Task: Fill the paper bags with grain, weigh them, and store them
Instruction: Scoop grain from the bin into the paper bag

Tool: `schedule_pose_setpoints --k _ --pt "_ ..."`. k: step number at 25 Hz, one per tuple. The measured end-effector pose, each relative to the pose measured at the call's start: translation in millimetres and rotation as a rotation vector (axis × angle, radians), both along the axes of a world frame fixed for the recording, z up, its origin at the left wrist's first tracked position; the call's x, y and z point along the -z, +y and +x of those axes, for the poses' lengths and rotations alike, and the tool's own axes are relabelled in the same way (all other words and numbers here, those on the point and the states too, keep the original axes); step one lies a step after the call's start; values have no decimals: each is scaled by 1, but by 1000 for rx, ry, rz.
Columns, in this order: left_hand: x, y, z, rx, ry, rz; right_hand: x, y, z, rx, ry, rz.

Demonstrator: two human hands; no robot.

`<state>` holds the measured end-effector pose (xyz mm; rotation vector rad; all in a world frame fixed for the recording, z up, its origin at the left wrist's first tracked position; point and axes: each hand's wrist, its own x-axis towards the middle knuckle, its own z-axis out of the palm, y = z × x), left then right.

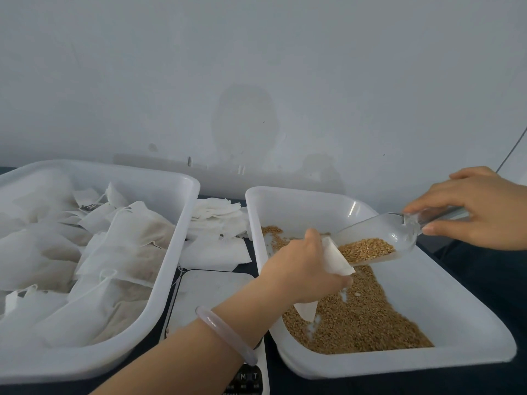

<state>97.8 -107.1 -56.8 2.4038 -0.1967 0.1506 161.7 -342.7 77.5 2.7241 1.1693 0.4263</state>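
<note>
My left hand (299,266) grips a small white paper bag (336,259) and holds its mouth open above the right tray (399,363). My right hand (479,206) holds the handle of a clear plastic scoop (379,240). The scoop carries brown grain (368,248), and its lip sits at the bag's mouth. More grain (362,317) covers the floor of the right tray. The left tray (168,269) holds several filled white bags (125,232) with drawstrings. A white scale (211,292) lies between the two trays, partly under my left forearm.
A loose pile of empty white bags (219,223) lies on the dark table behind the scale. A pale wall rises right behind the trays. A pale bangle (225,334) circles my left wrist. The scale's buttons (248,377) show at the bottom edge.
</note>
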Motion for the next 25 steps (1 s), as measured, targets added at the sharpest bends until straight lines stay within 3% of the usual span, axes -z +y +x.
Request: schedule_pose_setpoints --k 18,25 --pt "2 -2 -4 13 0 65 -21 22 -14 -120 -182 -97" --pt "1 0 -6 15 -54 15 -29 17 -19 -8 -113 51"
